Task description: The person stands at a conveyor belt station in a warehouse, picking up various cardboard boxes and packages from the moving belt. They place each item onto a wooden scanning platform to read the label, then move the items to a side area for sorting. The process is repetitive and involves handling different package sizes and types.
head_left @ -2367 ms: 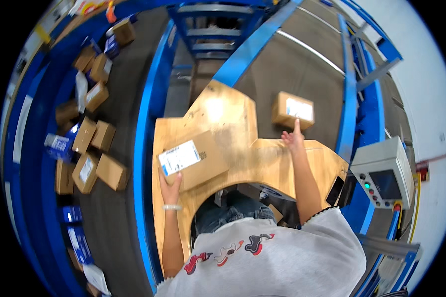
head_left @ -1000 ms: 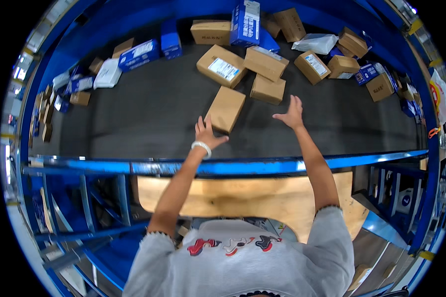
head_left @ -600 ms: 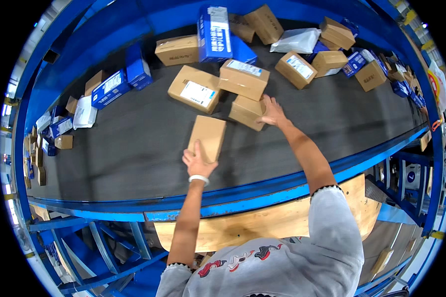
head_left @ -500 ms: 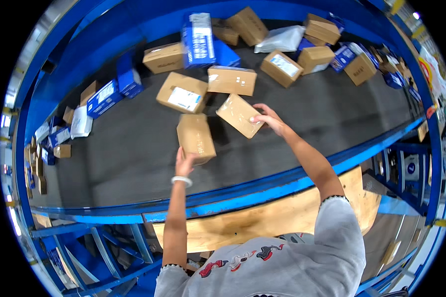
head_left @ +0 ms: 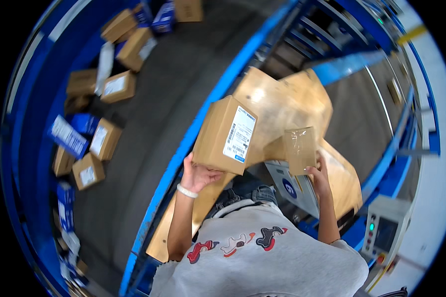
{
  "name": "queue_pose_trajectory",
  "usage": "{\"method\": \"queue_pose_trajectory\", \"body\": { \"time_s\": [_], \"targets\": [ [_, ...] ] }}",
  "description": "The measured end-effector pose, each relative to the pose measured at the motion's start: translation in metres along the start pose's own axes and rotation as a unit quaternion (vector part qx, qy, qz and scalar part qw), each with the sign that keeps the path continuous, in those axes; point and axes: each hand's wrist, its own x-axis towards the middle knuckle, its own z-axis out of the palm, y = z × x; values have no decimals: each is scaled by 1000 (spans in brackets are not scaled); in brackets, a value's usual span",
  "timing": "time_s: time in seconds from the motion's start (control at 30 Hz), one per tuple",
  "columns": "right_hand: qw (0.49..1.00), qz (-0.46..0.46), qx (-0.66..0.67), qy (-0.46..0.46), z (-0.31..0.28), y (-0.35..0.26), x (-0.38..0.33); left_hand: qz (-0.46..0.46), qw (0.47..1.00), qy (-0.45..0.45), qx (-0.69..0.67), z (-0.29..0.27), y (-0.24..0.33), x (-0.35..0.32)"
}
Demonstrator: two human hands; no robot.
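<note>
The left hand (head_left: 199, 175), partly curled, holds the bottom of a brown cardboard box with a white label (head_left: 215, 136). The right hand (head_left: 320, 177) pinches a smaller brown cardboard box (head_left: 300, 148). Both seem to be above the curvy tan wooden table (head_left: 277, 96), though it's blurry.

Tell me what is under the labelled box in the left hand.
The left hand holds the labelled box at its near end. The wooden worktop and blue rail show around it; whatever lies directly beneath is covered by the box and cannot be seen.
</note>
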Motion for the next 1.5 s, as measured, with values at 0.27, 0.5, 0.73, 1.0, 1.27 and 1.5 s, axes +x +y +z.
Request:
{"method": "queue_pose_trajectory", "body": {
  "time_s": [0.27, 0.5, 0.73, 1.0, 1.27, 1.5],
  "targets": [
    [779, -217, -520, 275, -71, 28, -42, -118, 939, 137, 292, 33, -3, 123],
    [860, -95, -254, 432, -70, 88, -59, 136, 801, 177, 555, 92, -18, 157],
    [849, 160, 402, 304, -18, 53, 15, 138, 819, 176, 528, 116, -23, 187],
    [806, 164, 336, 459, -201, 25, 220, 151, 819, 145, 534, 114, 5, 242],
    [840, 275, 468, -13, -11, 38, 95, 94, 743, 89, 657, 155, -38, 289],
    [866, 115, 450, 185, -45, 80, 139, -1, 680, -232, 696, 172, -196, 339]
  ]
}}
